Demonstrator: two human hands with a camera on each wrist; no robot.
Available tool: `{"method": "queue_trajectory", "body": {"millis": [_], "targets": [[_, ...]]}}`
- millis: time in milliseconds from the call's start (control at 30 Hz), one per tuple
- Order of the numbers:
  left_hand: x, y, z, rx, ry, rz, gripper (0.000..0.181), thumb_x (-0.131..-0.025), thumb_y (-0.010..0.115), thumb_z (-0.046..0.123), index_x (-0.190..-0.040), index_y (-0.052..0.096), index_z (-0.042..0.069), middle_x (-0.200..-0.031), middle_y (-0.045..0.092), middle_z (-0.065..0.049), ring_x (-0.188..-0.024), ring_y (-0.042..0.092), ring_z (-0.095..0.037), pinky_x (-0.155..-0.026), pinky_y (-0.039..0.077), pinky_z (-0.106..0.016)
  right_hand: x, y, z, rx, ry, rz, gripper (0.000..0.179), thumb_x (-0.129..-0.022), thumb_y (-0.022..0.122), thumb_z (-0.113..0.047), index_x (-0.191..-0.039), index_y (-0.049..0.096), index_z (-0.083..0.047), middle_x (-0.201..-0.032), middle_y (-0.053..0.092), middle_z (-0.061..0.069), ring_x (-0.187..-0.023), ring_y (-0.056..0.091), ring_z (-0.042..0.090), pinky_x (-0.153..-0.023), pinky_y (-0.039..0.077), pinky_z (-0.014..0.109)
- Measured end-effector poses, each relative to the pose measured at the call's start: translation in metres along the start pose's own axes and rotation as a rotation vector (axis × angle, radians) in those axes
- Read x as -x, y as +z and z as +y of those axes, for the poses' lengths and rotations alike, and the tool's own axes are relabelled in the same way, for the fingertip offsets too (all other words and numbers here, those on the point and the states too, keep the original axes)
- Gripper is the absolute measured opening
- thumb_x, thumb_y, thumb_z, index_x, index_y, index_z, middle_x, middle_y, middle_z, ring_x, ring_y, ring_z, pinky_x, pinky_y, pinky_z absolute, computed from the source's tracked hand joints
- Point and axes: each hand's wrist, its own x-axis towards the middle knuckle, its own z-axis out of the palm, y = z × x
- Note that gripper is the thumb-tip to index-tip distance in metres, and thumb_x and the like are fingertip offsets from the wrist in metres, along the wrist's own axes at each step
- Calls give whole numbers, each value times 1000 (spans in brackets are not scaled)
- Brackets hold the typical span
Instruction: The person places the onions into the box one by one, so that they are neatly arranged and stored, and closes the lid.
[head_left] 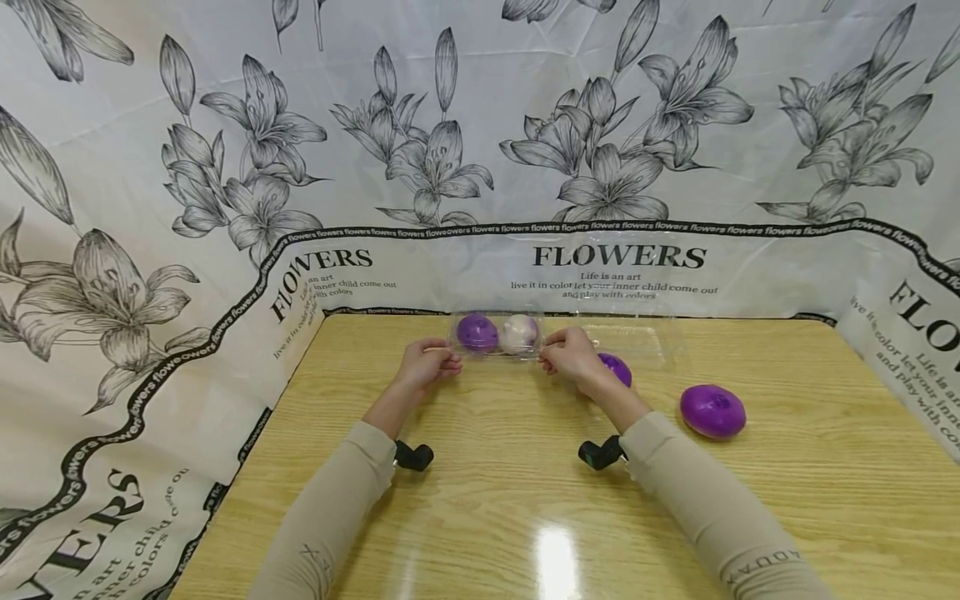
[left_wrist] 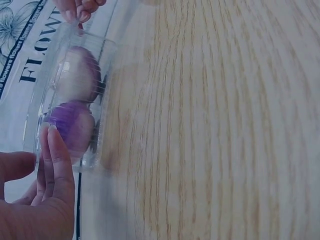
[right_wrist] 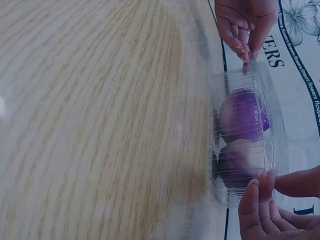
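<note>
A clear plastic clamshell box (head_left: 501,356) lies at the table's far edge, its lid down over two rounded pieces. Inside, a glossy purple piece (head_left: 477,332) is on the left and a whitish piece with purple (head_left: 517,334) on the right. My left hand (head_left: 426,365) pinches the box's left end between thumb and fingertips. At the opposite end, my right hand (head_left: 576,357) grips the corner in the same way. The right wrist view shows fingers (right_wrist: 255,200) at the lid's rim. Both palms are free of other things.
A second clear box (head_left: 637,340) stands with its lid raised, right of my right hand. Near it is a purple piece (head_left: 617,368), partly hidden by my wrist. Another rounded purple piece (head_left: 712,411) rests farther right. A flower-printed cloth (head_left: 465,267) rises behind the wooden table (head_left: 495,483).
</note>
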Motion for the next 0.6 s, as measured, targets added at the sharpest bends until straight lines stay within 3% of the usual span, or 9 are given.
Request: {"method": "queue_trajectory", "body": {"millis": [200, 433, 600], "targets": [[1, -1, 1, 3, -4, -3, 36, -102, 52, -4, -137, 49, -13, -96, 70, -22, -72, 70, -16, -81, 65, -36, -1, 0, 0, -4, 4, 8, 34, -99, 53, 3, -128, 54, 20, -101, 69, 28, -80, 69, 26, -76, 64, 38], [1, -1, 2, 3, -8, -5, 38, -102, 52, -4, -139, 49, -12, -89, 70, -14, -74, 71, -18, -83, 65, -37, -1, 0, -1, -4, -4, -2, 33, -99, 53, 4, -126, 54, 22, -102, 69, 31, -76, 68, 23, -71, 64, 33], [1, 0, 0, 11, 2, -8, 38, -103, 52, -3, -139, 47, -14, -98, 70, -24, -70, 70, -16, -76, 65, -31, 1, -1, -1, -2, 1, -11, 35, -98, 52, 4, -127, 53, 22, -105, 67, 34, -75, 68, 21, -73, 64, 35]]}}
